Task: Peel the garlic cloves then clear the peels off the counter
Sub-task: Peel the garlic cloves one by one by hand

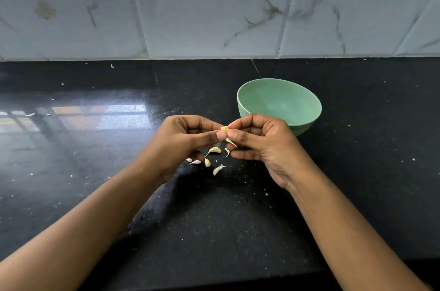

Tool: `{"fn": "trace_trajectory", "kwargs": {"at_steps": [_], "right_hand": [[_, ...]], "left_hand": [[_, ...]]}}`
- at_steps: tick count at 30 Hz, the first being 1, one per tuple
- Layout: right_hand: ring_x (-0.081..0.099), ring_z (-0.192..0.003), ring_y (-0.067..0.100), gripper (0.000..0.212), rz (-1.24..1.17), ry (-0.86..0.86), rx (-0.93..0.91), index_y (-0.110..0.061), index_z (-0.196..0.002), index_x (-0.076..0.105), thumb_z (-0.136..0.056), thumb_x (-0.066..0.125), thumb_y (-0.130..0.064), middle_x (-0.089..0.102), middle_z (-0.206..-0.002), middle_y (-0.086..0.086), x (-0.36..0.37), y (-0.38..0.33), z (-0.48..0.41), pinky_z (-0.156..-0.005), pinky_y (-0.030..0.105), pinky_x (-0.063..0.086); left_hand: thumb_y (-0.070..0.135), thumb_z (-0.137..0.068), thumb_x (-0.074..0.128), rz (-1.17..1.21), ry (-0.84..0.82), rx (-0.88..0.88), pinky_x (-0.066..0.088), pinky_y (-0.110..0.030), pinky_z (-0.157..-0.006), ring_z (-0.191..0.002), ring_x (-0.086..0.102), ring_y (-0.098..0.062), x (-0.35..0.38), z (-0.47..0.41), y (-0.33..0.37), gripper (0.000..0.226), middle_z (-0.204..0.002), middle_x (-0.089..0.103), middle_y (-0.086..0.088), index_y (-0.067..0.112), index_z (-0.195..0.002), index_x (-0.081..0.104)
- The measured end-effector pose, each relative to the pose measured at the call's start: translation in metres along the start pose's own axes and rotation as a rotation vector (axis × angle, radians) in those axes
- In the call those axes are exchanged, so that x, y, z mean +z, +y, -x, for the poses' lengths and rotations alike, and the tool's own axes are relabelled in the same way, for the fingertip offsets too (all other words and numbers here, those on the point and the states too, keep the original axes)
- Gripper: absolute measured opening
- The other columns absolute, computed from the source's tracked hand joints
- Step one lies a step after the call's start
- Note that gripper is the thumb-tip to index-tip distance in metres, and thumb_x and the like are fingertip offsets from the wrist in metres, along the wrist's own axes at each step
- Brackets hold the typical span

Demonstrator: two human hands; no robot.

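A small yellowish garlic clove [224,128] is pinched between the fingertips of my left hand [183,143] and my right hand [259,140], held above the black counter [214,219]. A strip of pale peel [230,141] hangs from the clove by my right thumb. Several loose peels [214,150] lie on the counter just under my hands, another peel [218,169] a little nearer to me. A green bowl [307,100] stands just behind my right hand; its visible inside looks bare.
A marble-patterned tiled wall [214,9] runs along the back of the counter. Tiny white flecks are scattered over the counter. The counter's front edge [214,281] runs close to me at the bottom.
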State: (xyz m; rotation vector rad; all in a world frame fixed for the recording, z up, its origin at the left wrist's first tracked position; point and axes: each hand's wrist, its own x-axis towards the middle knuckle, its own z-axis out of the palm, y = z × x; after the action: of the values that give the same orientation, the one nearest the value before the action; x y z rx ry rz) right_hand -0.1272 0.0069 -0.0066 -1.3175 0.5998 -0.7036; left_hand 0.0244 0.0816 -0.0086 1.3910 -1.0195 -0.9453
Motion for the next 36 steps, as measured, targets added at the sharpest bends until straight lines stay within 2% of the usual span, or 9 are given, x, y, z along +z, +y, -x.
{"fn": "trace_trajectory", "kwargs": {"at_steps": [5,15,19,23,27,33,36], "right_hand": [[0.066,-0.058,0.009,0.009,0.027,-0.045,0.013,-0.006,-0.083,0.064,-0.079,0.068,0.000,0.067,-0.063,0.002,0.000,0.000,0.000,-0.055,0.019,0.056],[0.066,-0.054,0.007,0.006,0.009,0.002,-0.008,-0.001,-0.080,0.064,-0.082,0.065,0.005,0.067,-0.058,0.001,0.001,0.001,0.000,-0.053,0.018,0.055],[0.066,-0.053,0.008,0.009,-0.016,0.009,0.017,-0.003,-0.079,0.063,-0.083,0.063,0.004,0.067,-0.058,0.003,0.001,0.002,-0.001,-0.051,0.018,0.055],[0.064,-0.052,0.008,0.010,-0.024,0.000,0.035,-0.006,-0.082,0.062,-0.086,0.060,0.004,0.067,-0.060,0.004,0.000,0.001,-0.002,-0.051,0.020,0.055],[0.061,-0.054,0.007,0.012,-0.011,-0.031,0.049,-0.006,-0.091,0.064,-0.089,0.056,0.002,0.066,-0.063,0.003,-0.001,0.001,-0.002,-0.052,0.021,0.055],[0.061,-0.058,0.005,0.013,0.070,-0.015,0.056,-0.007,-0.088,0.067,-0.090,0.056,0.000,0.063,-0.065,0.001,-0.006,0.000,-0.003,-0.054,0.021,0.056],[0.059,-0.058,0.006,0.010,0.293,-0.021,0.033,-0.009,-0.087,0.065,-0.090,0.059,-0.001,0.060,-0.067,0.001,-0.006,0.004,-0.001,-0.054,0.021,0.055]], "left_hand": [[0.026,-0.058,0.075,-0.006,-0.032,-0.010,0.046,-0.018,-0.044,-0.051,0.053,-0.009,-0.001,-0.001,-0.001,0.019,-0.064,0.066,-0.005,0.013,-0.071,0.073],[0.025,-0.071,0.066,-0.082,-0.108,0.044,0.045,-0.017,-0.044,-0.052,0.053,-0.006,0.000,0.000,-0.003,0.019,-0.064,0.064,0.000,0.009,-0.082,0.068],[0.022,-0.072,0.064,-0.054,-0.116,0.000,0.046,-0.017,-0.043,-0.052,0.055,-0.004,-0.001,0.002,-0.001,0.020,-0.062,0.064,0.002,0.007,-0.084,0.067],[0.022,-0.074,0.062,-0.016,-0.154,-0.068,0.048,-0.018,-0.045,-0.055,0.057,-0.003,-0.002,0.002,0.003,0.021,-0.069,0.067,0.002,0.007,-0.087,0.068],[0.014,-0.086,0.059,-0.030,-0.159,-0.094,0.049,-0.020,-0.045,-0.055,0.058,-0.006,-0.002,0.003,0.006,0.011,-0.068,0.066,0.001,0.006,-0.088,0.066],[0.005,-0.088,0.060,-0.080,0.040,0.034,0.039,-0.017,-0.038,-0.049,0.053,-0.008,-0.014,0.000,0.012,0.010,-0.072,0.071,-0.005,0.010,-0.081,0.064],[0.009,-0.080,0.073,-0.396,0.037,0.211,0.042,-0.014,-0.044,-0.051,0.054,-0.004,-0.016,0.002,0.008,0.008,-0.067,0.069,0.000,0.017,-0.081,0.070]]}}
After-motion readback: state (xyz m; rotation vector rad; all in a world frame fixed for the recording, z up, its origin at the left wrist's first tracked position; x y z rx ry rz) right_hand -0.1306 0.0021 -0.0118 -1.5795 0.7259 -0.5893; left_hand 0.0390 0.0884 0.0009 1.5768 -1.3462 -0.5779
